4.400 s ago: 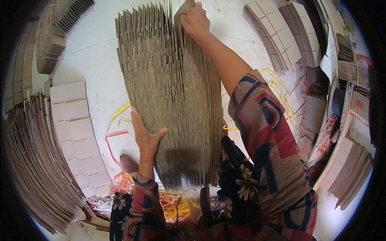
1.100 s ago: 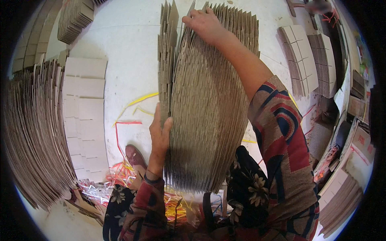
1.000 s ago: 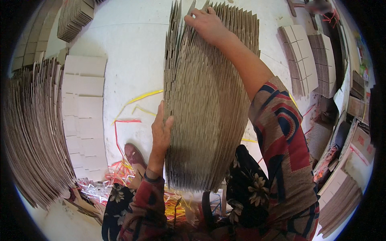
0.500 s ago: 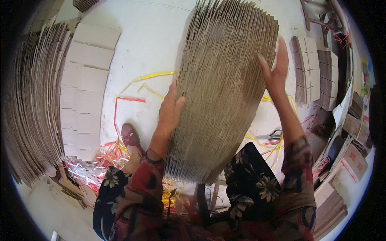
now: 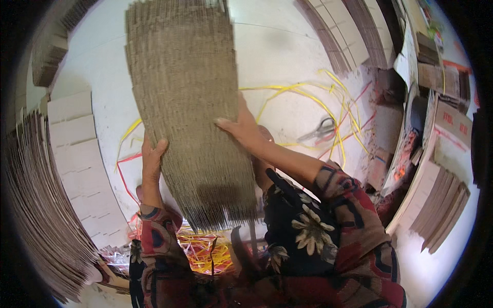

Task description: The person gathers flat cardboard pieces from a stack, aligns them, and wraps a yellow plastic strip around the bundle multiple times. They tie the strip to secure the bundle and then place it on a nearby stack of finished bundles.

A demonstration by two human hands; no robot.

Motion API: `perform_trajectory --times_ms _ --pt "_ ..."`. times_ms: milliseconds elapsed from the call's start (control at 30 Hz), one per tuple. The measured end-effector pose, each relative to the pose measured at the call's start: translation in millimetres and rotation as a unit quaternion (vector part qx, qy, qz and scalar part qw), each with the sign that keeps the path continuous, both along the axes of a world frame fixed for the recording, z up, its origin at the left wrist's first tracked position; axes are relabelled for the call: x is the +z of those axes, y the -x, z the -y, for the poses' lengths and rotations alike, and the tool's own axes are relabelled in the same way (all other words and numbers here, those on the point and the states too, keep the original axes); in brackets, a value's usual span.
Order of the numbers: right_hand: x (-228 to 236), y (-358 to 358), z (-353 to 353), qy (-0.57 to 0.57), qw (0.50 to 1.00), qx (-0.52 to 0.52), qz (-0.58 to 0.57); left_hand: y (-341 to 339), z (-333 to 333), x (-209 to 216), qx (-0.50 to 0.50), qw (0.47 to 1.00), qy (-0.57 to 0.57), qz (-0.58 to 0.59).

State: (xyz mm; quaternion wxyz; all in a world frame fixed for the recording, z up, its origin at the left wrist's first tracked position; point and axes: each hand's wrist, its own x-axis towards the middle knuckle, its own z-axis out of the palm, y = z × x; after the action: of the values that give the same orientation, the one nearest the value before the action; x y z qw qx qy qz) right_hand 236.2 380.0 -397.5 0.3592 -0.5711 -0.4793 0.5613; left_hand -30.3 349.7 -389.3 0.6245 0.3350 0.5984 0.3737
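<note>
A long stack of brown cardboard sheets [image 5: 187,97], edges upward, runs from the top of the view down toward my lap. My left hand [image 5: 152,156] presses against its left side, thumb over the edges. Against the right side lies my right hand [image 5: 244,126], with its thumb on top and its other fingers partly hidden behind the stack. The stack is gripped between both hands, its near end close to my knees.
Scissors [image 5: 318,129] lie on the floor at right among yellow straps [image 5: 336,120]. Strap scraps [image 5: 208,252] pile below the stack. More cardboard stacks stand at left [image 5: 46,200], upper right [image 5: 334,36] and lower right [image 5: 439,208].
The stack now lies farther left in view and looks narrower. My right hand has come lower and closer to my left, settling against the stack's side. The whole view has shifted.
</note>
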Motion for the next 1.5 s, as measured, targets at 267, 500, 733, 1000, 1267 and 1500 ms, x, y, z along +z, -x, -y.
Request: perform_trajectory --times_ms 267,500,733,1000,1267,1500 --pt "18 6 11 0.046 0.998 -0.002 -0.034 -14 -2 33 0.034 0.999 0.034 -0.003" --pt "0 -17 45 0.063 0.994 0.034 0.080 -28 20 10 0.002 0.998 0.054 -0.031" --pt "12 -31 26 -0.060 0.970 0.047 0.233 -22 24 2 0.016 0.999 0.015 -0.039" --pt "56 105 -32 -0.487 0.662 0.510 0.253 -11 39 -34 -0.048 0.977 -0.091 -0.187" --pt "38 130 -32 -0.430 0.573 0.628 0.305 86 16 -40 0.087 0.992 0.086 0.030" --pt "40 137 -33 -0.430 0.560 0.630 0.324 68 -40 -78 0.510 0.841 0.182 -0.003"
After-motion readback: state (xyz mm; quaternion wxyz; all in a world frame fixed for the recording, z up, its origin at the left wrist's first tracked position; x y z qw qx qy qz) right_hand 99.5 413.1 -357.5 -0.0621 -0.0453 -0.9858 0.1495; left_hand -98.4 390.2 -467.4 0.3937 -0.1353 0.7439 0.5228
